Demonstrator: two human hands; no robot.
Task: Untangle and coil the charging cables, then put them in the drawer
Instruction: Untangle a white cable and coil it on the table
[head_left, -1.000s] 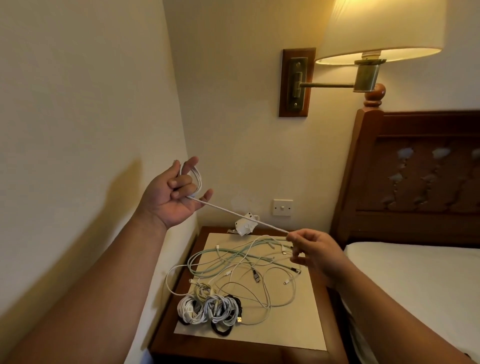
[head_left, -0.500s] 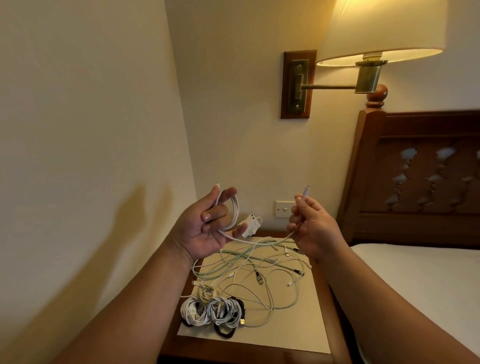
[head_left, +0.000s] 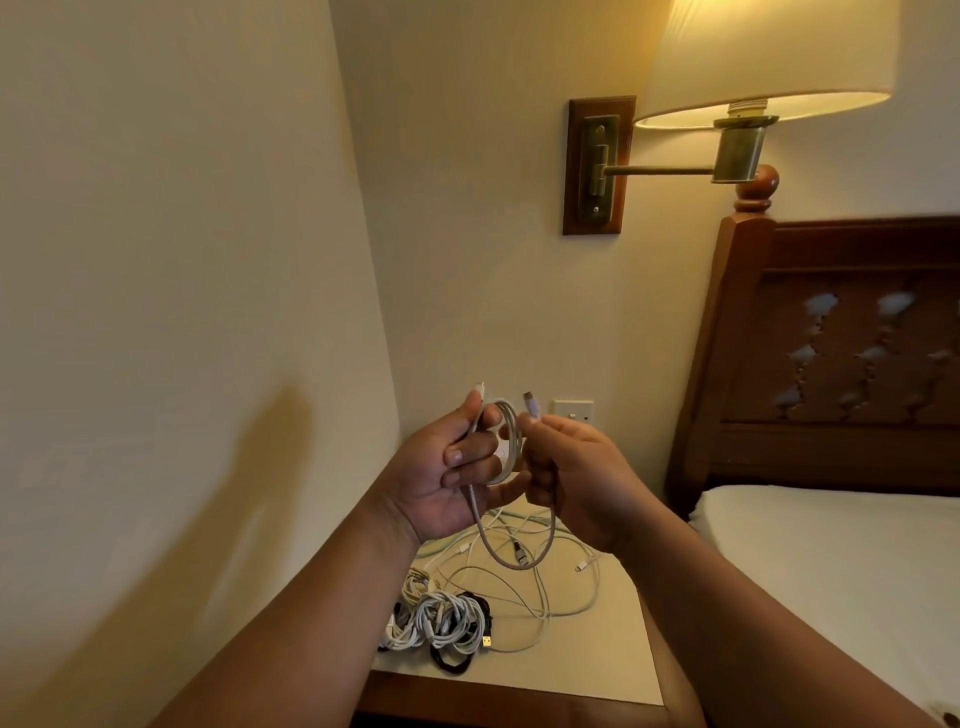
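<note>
The person holds one charging cable (head_left: 511, 441) up in both hands, in the air above the bedside worktop (head_left: 618, 665) and close to the corner of the walls. The cable is pale, off-white with a faint pinkish-grey cast, thin and round. Most of it is gathered into a small coil of a few turns. The left hand (head_left: 447, 467) has its grip closed round this coil, thumb on one side and curled fingers on the other, palm toward the camera. One slim plug end (head_left: 481, 389) stands up just above the left thumb. The right hand (head_left: 576, 483) has a narrow grip: its fingertips pinch the cable just below the other plug (head_left: 530, 404), which points upward beside the coil. Between the two hands the rest of the cable hangs down in one slack U-shaped loop (head_left: 498, 556).

Below it, loose cables (head_left: 566, 597), white and pale green, lie spread in overlapping curves on the worktop. Nearer the camera sit coiled bundles (head_left: 441, 621), white ones side by side and touching, with a black coil (head_left: 453, 666) partly under them and a gold-coloured USB plug (head_left: 487, 642) poking out.

A lit wall lamp (head_left: 763, 57) hangs above a wooden headboard (head_left: 841, 364), the bed (head_left: 831, 561) is on the right, and a wall switch (head_left: 573, 410) shows behind the hands.
</note>
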